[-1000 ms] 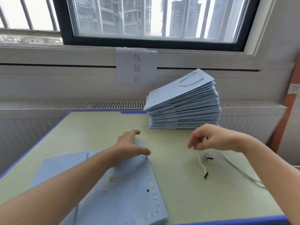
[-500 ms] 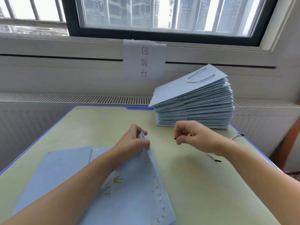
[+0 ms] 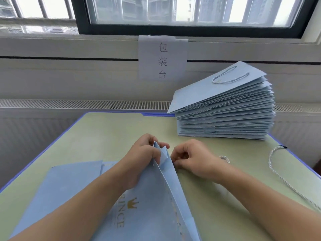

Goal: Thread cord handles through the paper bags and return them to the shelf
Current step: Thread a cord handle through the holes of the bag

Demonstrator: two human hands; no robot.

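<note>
Left hand (image 3: 144, 157): I see it gripping the paper bag (image 3: 156, 197) mouth.
Right hand (image 3: 192, 157): fingers curled, pinching the cord (image 3: 278, 173) end.

soft daylight from window (image 3: 191, 11), edges curved.

surface: green table (image 3: 111, 136) | on it: stack of blue bags (image 3: 225, 119); flat bags (image 3: 66, 185); loose cord (image 3: 278, 171)
</note>
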